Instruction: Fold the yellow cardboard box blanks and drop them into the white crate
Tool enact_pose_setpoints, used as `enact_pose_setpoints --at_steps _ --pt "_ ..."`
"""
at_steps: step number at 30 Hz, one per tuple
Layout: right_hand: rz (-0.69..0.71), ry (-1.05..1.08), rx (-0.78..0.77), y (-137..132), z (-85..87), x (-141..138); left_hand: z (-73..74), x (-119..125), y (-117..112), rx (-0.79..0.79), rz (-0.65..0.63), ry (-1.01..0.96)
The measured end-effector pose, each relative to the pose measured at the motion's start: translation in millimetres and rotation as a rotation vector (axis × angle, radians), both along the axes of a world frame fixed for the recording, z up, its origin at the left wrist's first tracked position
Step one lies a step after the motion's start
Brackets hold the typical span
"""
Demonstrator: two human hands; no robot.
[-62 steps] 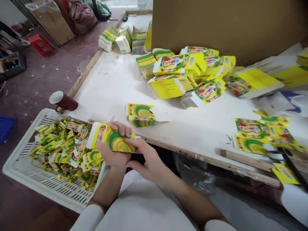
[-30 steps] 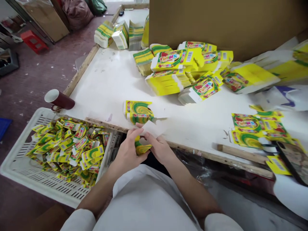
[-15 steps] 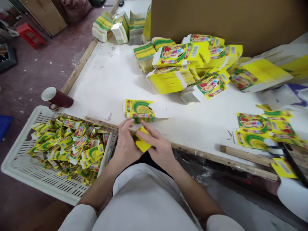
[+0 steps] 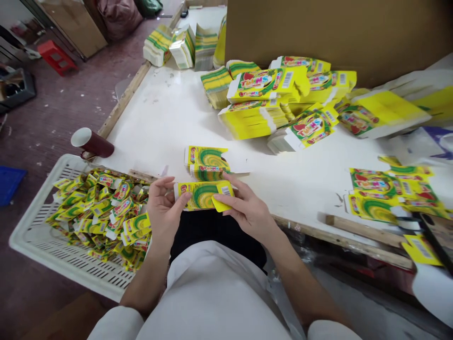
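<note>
Between my two hands is a small yellow-and-green candy box (image 4: 202,195), held level at the table's front edge with its swirl print facing up. My left hand (image 4: 165,208) grips its left end, thumb on the top face. At the right end, my right hand (image 4: 249,208) pinches it, the fingers by a yellow end flap. Just beyond the held box, other cartons (image 4: 208,160) of the same print lie on the white table. A white slatted basket (image 4: 33,236) full of small boxes (image 4: 102,212) stands at my left.
Bundles of flat cartons (image 4: 262,85) are piled against a large cardboard sheet (image 4: 318,33). A maroon mug (image 4: 94,143) lies tipped at the table's left edge. More flat cartons (image 4: 375,184), a tape roll (image 4: 408,223) and a wooden strip (image 4: 364,230) are at right.
My hands have spread apart, and the box between them has turned from end-on to lengthwise with its printed face up. The view has shifted slightly.
</note>
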State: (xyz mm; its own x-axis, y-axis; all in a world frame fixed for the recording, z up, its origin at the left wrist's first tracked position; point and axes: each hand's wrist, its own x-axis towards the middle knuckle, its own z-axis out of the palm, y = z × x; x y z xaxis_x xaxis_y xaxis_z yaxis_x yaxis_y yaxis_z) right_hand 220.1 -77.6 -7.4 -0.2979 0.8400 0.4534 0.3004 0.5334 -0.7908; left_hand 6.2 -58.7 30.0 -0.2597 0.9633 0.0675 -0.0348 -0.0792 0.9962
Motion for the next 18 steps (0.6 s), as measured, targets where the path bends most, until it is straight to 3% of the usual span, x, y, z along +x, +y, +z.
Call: enact_pose_setpoints --at_steps 4,11,18 --pt "0.058 -0.016 0.035 0.3 8.7 3.8 -4.6 1.9 -2.0 0.018 0.02 -0.006" --pt "-0.096 -0.021 0.12 0.7 7.8 -8.2 -11.4 6.6 -4.9 0.02 0.008 -0.02" --pt "0.005 -0.059 0.029 4.2 2.8 -1.5 -18.4 2.5 5.6 0.02 -0.014 -0.025"
